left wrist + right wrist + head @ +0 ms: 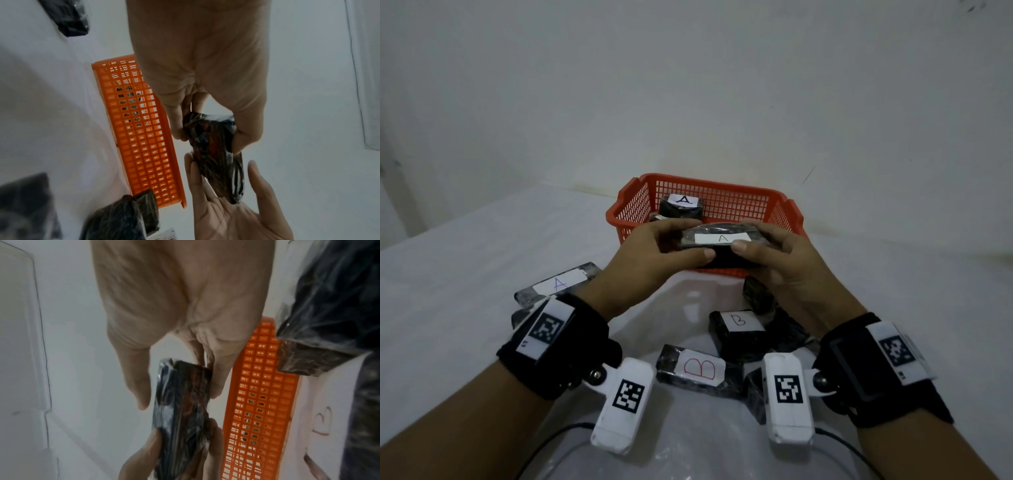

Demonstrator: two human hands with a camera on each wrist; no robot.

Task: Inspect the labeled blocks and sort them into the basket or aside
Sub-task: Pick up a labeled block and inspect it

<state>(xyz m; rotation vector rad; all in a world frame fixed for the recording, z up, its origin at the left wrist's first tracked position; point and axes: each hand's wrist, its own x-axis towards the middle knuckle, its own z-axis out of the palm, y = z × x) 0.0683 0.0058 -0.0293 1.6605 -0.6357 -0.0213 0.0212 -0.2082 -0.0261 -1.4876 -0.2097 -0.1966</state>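
Both hands hold one black plastic-wrapped block (717, 245) with a white "A" label, just above the front rim of the red mesh basket (726, 197). My left hand (693, 241) pinches its left end between thumb and fingers; my right hand (751, 236) pinches the right end. In the left wrist view the block (213, 146) sits between the left thumb and fingers, beside the basket (144, 146). The right wrist view shows the block (183, 402) edge-on. Another "A" block (681, 205) lies in the basket.
An "A" block (558, 284) lies on the white table at the left. Two "B" blocks (739, 329) (698, 368) and several other dark wrapped blocks lie between my wrists and under the right one. A white wall rises behind the basket.
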